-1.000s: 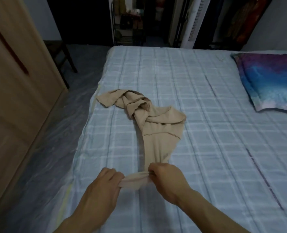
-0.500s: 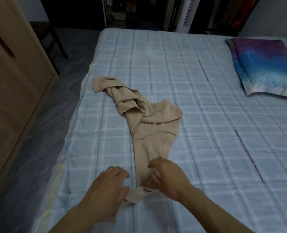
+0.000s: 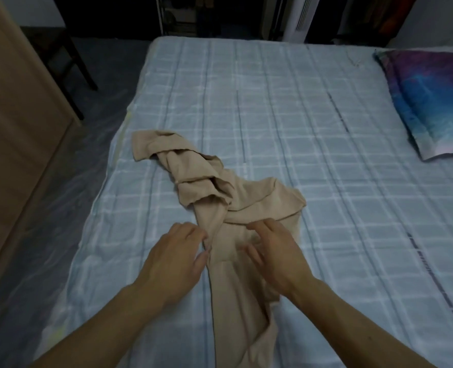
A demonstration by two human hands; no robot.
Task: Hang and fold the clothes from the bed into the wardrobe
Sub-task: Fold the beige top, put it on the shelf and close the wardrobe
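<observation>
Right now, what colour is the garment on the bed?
The garment is plain beige; the head view shows it.

Dim room; grey floor (image 3: 87,166), dark wooden chair (image 3: 60,46).

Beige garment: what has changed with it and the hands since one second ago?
Both hands released the near end and moved up the beige garment: left hand now pinches its left edge, right hand rests on the cloth. Its twisted far part and the pillow stay put.
</observation>
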